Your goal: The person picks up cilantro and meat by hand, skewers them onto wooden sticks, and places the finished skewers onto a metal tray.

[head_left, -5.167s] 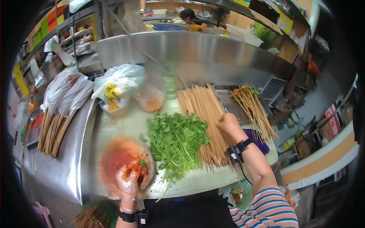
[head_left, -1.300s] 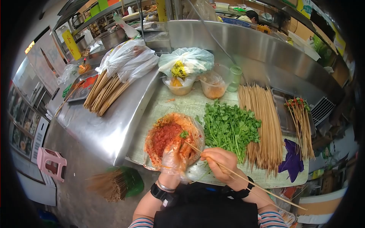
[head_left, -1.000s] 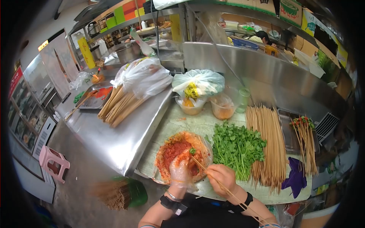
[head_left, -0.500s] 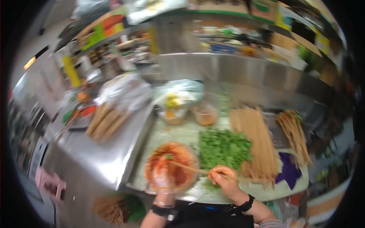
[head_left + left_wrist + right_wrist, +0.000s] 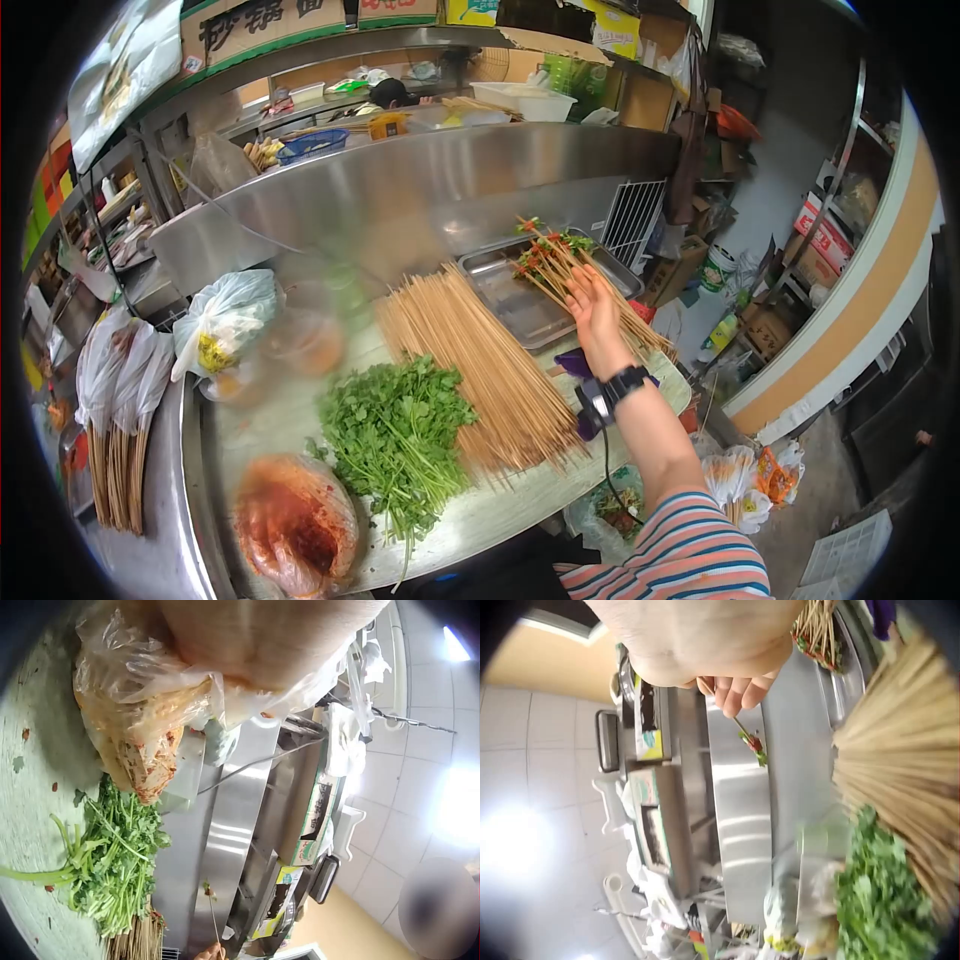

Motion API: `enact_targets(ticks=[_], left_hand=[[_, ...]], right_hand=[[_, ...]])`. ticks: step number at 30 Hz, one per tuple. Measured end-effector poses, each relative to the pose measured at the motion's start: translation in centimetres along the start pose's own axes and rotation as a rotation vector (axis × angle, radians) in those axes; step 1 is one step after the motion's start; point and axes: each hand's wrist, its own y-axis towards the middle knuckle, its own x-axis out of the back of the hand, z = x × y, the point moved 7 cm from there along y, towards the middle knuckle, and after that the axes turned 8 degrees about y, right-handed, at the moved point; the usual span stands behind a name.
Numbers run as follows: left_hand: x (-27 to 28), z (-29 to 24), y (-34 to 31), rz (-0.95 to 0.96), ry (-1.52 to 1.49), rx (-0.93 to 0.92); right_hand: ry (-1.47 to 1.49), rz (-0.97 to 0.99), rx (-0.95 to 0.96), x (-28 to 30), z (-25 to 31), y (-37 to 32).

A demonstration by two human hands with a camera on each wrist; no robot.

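My bare right hand (image 5: 597, 315) holds a thin bamboo skewer (image 5: 736, 721) tipped with a red and green bite of food (image 5: 754, 744). It is over the bundle of loaded skewers (image 5: 560, 262), whose tips lie in a metal tray (image 5: 500, 290). My left hand (image 5: 270, 637), in a clear plastic glove, is at the sauce-smeared bowl (image 5: 340, 520) at the near left. Its fingers are hidden and cannot be judged. Cilantro (image 5: 395, 430) lies beside the bowl, and a wide row of bare skewers (image 5: 490, 370) lies between the cilantro and the tray.
A purple cloth (image 5: 577, 365) lies partly under my right forearm. Behind the bowl stand a bag-topped tub (image 5: 228, 320) and a clear tub (image 5: 305, 335). Bagged skewers (image 5: 122, 410) rest on the steel counter at left. A steel backsplash (image 5: 390, 180) rises behind the board.
My right hand has carried the loaded skewer from the bowl, over the cilantro and bare skewers, to the tray at right. My left hand stays by the bowl. The head view has swung right.
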Motion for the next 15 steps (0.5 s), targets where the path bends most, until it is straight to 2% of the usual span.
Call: enact_targets(ticks=[1,2,5,7,8,10,11,15], left_hand=[[-0.7,-0.7,-0.1,0.014,-0.034,-0.017],[-2.3,-3.9,-0.6,0.074,-0.02,-0.087],[-1.3,-3.5,-0.6,0.109,0.077,-0.113],[0.5,-0.5,-0.5,0.014,0.118,0.005],[0.3,0.2,-0.4,0.011,0.086,0.009],[-0.3,-0.4,-0.2,-0.023,0.053,0.029],[2.1,2.5,-0.1,-0.004,0.137,-0.023],[1.6,2.1,-0.4,-0.065,0.105,0.122]], right_hand=[[-0.003,-0.042,-0.016,1.4,-1.0,2.1],[-0.007,-0.086,-0.033,2.8,-2.0,4.0],[-0.017,-0.24,-0.064,5.2,-3.4,5.6],[0.01,-0.311,-0.117,6.1,-4.1,4.9],[0.106,-0.244,-0.16,7.0,-5.0,5.5],[0.106,-0.106,-0.274,6.2,-5.1,4.6],[0.105,-0.038,-0.359,5.2,-5.9,3.3],[-0.229,0.292,-0.439,-4.0,-5.4,-6.2]])
